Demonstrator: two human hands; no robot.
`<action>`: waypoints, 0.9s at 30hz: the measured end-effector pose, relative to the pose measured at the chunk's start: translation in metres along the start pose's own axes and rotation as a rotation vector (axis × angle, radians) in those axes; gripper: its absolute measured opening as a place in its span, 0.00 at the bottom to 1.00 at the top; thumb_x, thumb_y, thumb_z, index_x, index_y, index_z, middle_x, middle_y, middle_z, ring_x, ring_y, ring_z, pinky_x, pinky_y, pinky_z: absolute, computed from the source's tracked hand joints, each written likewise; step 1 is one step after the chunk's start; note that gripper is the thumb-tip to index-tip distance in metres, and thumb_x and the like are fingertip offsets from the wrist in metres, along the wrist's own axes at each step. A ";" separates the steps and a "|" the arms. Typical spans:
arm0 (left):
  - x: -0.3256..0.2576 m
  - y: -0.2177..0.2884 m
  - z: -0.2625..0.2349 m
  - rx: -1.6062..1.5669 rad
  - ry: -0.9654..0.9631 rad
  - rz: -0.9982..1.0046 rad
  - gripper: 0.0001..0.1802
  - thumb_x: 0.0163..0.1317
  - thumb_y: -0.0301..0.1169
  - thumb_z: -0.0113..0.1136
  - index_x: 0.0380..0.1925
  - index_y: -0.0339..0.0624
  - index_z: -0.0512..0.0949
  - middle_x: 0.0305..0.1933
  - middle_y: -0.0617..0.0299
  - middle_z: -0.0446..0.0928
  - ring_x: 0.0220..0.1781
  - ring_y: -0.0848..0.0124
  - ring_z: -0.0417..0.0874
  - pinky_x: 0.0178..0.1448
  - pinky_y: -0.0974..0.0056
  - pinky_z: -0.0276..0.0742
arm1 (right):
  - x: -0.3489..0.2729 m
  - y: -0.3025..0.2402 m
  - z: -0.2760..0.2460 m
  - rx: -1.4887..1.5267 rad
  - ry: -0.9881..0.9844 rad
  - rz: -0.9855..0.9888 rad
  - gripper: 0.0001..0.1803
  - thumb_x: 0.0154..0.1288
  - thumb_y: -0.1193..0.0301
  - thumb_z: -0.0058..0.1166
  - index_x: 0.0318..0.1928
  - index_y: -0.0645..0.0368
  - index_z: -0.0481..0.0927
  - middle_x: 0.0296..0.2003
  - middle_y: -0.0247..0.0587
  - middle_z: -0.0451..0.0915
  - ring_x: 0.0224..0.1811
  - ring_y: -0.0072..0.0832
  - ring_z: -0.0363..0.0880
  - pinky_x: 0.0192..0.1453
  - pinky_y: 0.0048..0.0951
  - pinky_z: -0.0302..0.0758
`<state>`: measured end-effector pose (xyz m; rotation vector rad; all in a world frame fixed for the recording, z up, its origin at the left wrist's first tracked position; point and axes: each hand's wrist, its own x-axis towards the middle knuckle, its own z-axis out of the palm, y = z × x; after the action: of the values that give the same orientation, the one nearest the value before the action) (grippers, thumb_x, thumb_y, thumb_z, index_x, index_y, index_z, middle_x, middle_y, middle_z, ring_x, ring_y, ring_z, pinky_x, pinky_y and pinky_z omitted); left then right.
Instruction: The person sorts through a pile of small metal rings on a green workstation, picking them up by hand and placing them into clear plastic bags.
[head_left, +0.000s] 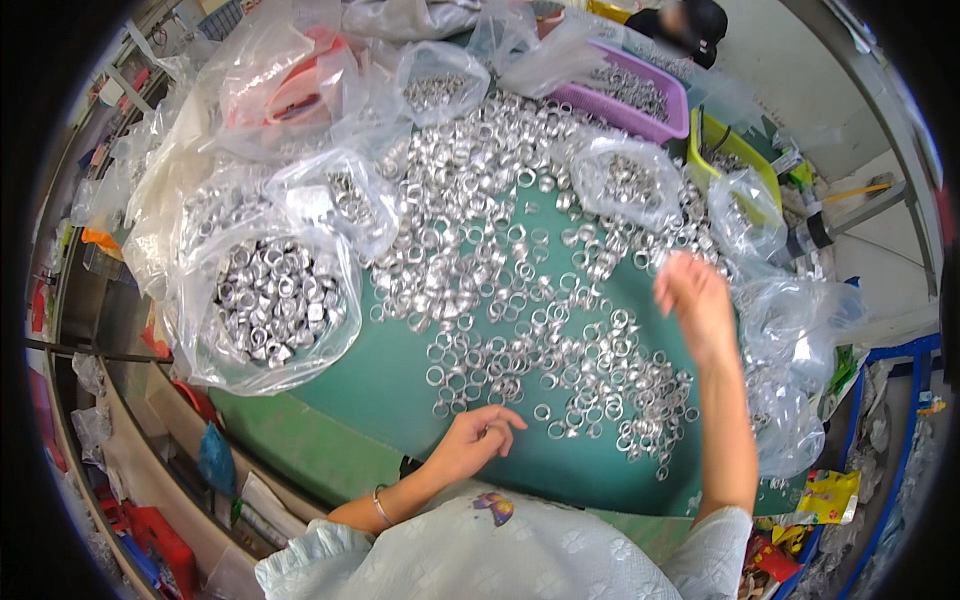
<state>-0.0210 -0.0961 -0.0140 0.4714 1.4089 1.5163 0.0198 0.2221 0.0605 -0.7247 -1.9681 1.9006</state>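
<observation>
Many silver metal rings (590,390) lie loose over the green tabletop (370,385), spread thin near me and heaped thicker toward the far side. My left hand (480,440) rests at the near edge of the table, just below the scattered rings. Its index finger reaches out, the thumb stands apart from it, and nothing shows between them. Over on the right, my right hand (692,295) hovers by the pile edge, close to a clear plastic bag of rings (628,185). Motion smears its fingertips, so whether it holds a ring cannot be made out.
A large clear bag of chunkier rings (275,300) stands at the left. Along the back are a purple basket (665,125), a yellow-green basket (765,175) and more bags. Several clear bags (785,400) line the right edge. Another person (690,25) is at the far side.
</observation>
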 end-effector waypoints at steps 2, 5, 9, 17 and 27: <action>0.004 0.001 0.004 -0.004 -0.004 0.002 0.13 0.62 0.21 0.41 0.40 0.35 0.76 0.22 0.66 0.71 0.20 0.83 0.64 0.25 0.76 0.60 | 0.077 -0.033 -0.030 0.084 0.112 -0.225 0.11 0.68 0.69 0.48 0.40 0.66 0.75 0.31 0.37 0.79 0.30 0.19 0.74 0.33 0.21 0.70; 0.012 0.003 0.006 -0.064 -0.046 0.006 0.12 0.62 0.20 0.42 0.40 0.35 0.76 0.28 0.64 0.72 0.23 0.81 0.66 0.27 0.76 0.62 | 0.132 -0.049 -0.048 -0.023 0.270 -0.151 0.17 0.66 0.70 0.48 0.52 0.68 0.72 0.38 0.41 0.81 0.34 0.23 0.76 0.36 0.22 0.71; 0.008 0.000 -0.007 -0.250 -0.094 -0.083 0.15 0.61 0.21 0.46 0.47 0.38 0.75 0.33 0.68 0.72 0.30 0.82 0.68 0.32 0.76 0.65 | 0.105 -0.021 -0.007 -0.432 0.255 -0.375 0.12 0.62 0.71 0.53 0.42 0.66 0.79 0.35 0.36 0.80 0.34 0.22 0.75 0.38 0.22 0.68; 0.012 0.034 0.001 -0.134 -0.058 0.266 0.36 0.54 0.11 0.47 0.65 0.42 0.56 0.51 0.58 0.66 0.43 0.73 0.68 0.47 0.69 0.68 | -0.076 -0.003 0.066 -0.307 -0.100 -0.232 0.07 0.58 0.80 0.54 0.38 0.63 0.80 0.35 0.38 0.80 0.36 0.22 0.74 0.41 0.21 0.68; 0.001 0.044 0.020 0.154 -0.118 0.474 0.48 0.51 0.07 0.49 0.70 0.47 0.42 0.55 0.53 0.63 0.41 0.70 0.71 0.51 0.65 0.68 | -0.153 0.030 0.086 -0.207 -0.133 -0.117 0.09 0.56 0.84 0.53 0.39 0.67 0.79 0.36 0.42 0.79 0.38 0.24 0.74 0.43 0.22 0.69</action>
<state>-0.0222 -0.0780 0.0307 1.0310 1.3877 1.7193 0.1031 0.0659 0.0433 -0.5335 -2.2612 1.7357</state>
